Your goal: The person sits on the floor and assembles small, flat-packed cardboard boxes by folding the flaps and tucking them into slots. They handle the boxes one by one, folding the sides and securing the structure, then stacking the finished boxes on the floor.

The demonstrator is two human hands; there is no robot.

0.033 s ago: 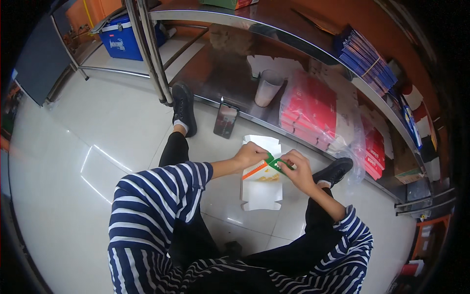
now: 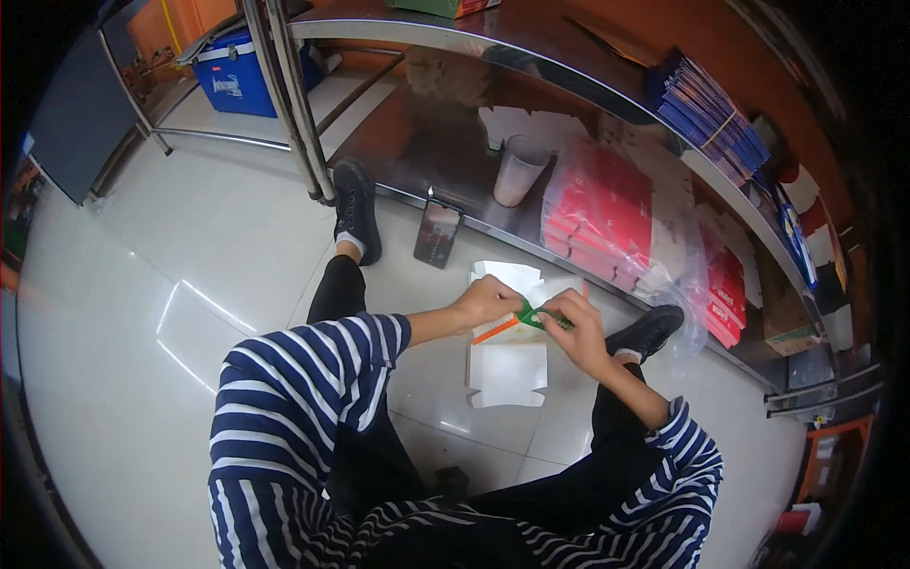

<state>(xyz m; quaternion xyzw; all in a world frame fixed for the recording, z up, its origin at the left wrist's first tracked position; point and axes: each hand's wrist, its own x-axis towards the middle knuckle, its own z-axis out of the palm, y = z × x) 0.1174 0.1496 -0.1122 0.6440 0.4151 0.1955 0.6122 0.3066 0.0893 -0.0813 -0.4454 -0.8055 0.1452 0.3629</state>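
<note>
The white carton (image 2: 509,365), a flat blank, looks only partly folded: its lower panels hang open above the floor (image 2: 142,313), just nearer the person than the phone (image 2: 438,233). Left hand (image 2: 485,300) and right hand (image 2: 578,327) pinch its green-and-orange top edge in a narrow grip. Its long axis runs toward the phone.

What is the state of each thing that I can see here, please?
left hand: gripping the white cardboard carton
right hand: pinching the carton's green flap
white cardboard carton: flat, partly unfolded
black smartphone: lying flat on the floor
white paper cup: upright
red packs in clear plastic: stacked, wrapped
</note>
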